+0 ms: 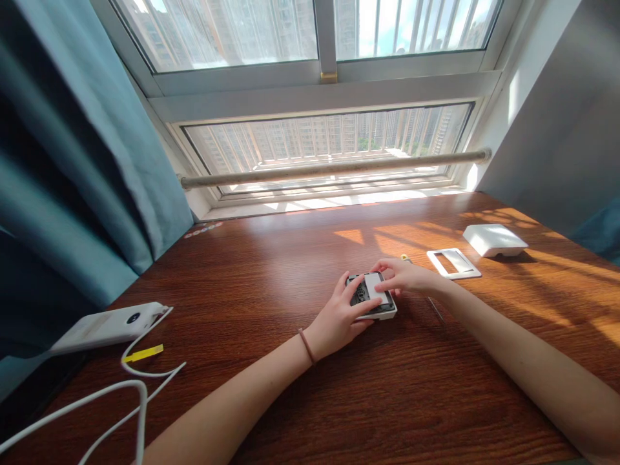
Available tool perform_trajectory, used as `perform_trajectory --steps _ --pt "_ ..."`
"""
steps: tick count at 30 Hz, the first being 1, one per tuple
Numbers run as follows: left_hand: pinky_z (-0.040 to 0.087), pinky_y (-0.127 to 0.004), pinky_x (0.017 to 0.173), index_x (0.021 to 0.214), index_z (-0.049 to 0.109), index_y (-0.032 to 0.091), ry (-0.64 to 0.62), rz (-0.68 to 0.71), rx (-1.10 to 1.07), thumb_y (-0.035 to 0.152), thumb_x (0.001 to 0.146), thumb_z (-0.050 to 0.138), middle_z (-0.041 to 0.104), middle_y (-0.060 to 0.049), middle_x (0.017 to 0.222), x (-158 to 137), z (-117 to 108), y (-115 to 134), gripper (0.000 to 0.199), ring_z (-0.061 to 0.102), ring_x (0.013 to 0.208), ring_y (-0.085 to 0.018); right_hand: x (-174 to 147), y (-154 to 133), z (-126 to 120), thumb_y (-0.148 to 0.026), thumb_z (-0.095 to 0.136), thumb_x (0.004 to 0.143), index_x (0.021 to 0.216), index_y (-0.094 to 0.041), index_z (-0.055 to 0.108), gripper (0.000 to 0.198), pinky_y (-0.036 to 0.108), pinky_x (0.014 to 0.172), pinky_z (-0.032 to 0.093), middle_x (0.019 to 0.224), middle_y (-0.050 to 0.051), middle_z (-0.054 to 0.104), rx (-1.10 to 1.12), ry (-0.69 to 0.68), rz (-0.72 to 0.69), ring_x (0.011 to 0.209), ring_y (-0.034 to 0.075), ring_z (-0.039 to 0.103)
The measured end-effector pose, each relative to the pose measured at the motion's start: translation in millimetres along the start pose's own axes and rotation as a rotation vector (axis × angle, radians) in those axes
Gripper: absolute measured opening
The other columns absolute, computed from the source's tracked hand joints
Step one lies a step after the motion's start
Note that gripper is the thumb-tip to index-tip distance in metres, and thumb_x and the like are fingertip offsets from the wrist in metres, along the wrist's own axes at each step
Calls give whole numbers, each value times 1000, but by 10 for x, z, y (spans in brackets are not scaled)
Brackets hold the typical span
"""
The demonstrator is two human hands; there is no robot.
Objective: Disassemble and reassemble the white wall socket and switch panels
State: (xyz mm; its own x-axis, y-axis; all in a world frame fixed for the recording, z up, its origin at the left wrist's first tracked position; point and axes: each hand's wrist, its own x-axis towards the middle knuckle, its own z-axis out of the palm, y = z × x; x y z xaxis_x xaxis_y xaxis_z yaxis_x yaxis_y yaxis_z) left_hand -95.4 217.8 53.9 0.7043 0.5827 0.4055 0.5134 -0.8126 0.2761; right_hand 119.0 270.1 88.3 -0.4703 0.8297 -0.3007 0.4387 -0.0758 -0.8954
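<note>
A square wall switch [359, 294] with a white rim and an opened dark interior lies on the wooden table. A white rocker plate [372, 284] covers its right half. My left hand [346, 310] grips the switch from the left and front, with its fingers over the top. My right hand [394, 276] is at the right side, fingertips on the rocker plate and around the far right edge. Beneath my right forearm lies what looks like a screwdriver [436, 310], its thin shaft and yellow end showing and its middle hidden.
To the right lie a white rectangular frame [469, 274] and a white box-like piece [495, 240]. A white power strip [113, 324] with a white cable [141, 413] and yellow tag [144, 354] occupies the left. Behind the table [271, 258] are a window and a rail [334, 170]; a blue curtain [116, 161] hangs left.
</note>
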Motion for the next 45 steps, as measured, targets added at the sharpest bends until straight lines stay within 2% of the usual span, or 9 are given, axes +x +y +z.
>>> perform_trajectory --steps 10,14,17,20,22,25,33,41,45 --pt "26 -56 105 122 50 30 29 15 -16 26 80 56 22 -9 143 -39 80 -52 42 13 134 -36 8 113 -76 -45 62 74 97 -19 57 35 14 43 40 78 1 59 167 -55 29 53 5 54" --pt "24 -53 107 132 35 23 41 -48 -117 29 77 60 29 -13 141 -29 86 -56 61 15 134 -33 6 72 -145 -52 54 78 98 -20 60 39 15 42 42 100 6 63 157 14 59 54 6 59" --pt "22 -51 109 137 20 19 57 -117 -237 32 71 66 29 -15 141 -13 59 -43 82 20 134 -31 -68 26 -293 -50 52 79 100 -20 59 38 19 46 46 110 9 61 55 188 17 58 10 62" --pt "22 -49 109 137 19 19 85 -213 -363 37 67 70 28 -16 142 -12 43 -43 89 23 133 -31 -238 114 -553 -42 51 80 99 -19 60 31 23 57 48 94 7 66 -257 532 -4 67 15 65" --pt "23 -47 109 136 22 19 122 -299 -455 40 68 68 30 -16 140 -19 57 -69 85 26 131 -30 -386 282 -746 -36 51 80 94 -22 63 23 26 69 47 89 3 68 -589 825 90 77 17 64" --pt "25 -46 108 134 27 19 171 -406 -591 38 70 67 36 -15 137 -26 114 -139 78 34 128 -29 -582 613 -973 -32 51 77 89 -17 65 23 35 78 43 91 11 67 -683 972 241 90 26 60" --pt "26 -45 107 134 24 18 95 -418 -702 35 64 73 38 -15 135 -10 153 -187 87 39 124 -28 -589 991 -1090 -44 60 67 84 -18 65 31 32 67 43 84 11 67 -702 927 393 83 28 60" --pt "26 -44 107 134 24 18 85 -426 -670 36 61 74 37 -15 136 -20 140 -159 91 37 125 -29 -561 977 -1028 -35 61 65 93 -16 63 34 37 74 44 94 13 65 -646 1027 294 88 29 59" --pt "28 -41 106 133 27 17 154 -467 -732 37 64 72 38 -15 136 -9 162 -189 85 38 125 -27 -563 790 -846 -41 57 71 105 -13 59 44 35 77 46 97 12 64 -549 1083 162 84 23 60"
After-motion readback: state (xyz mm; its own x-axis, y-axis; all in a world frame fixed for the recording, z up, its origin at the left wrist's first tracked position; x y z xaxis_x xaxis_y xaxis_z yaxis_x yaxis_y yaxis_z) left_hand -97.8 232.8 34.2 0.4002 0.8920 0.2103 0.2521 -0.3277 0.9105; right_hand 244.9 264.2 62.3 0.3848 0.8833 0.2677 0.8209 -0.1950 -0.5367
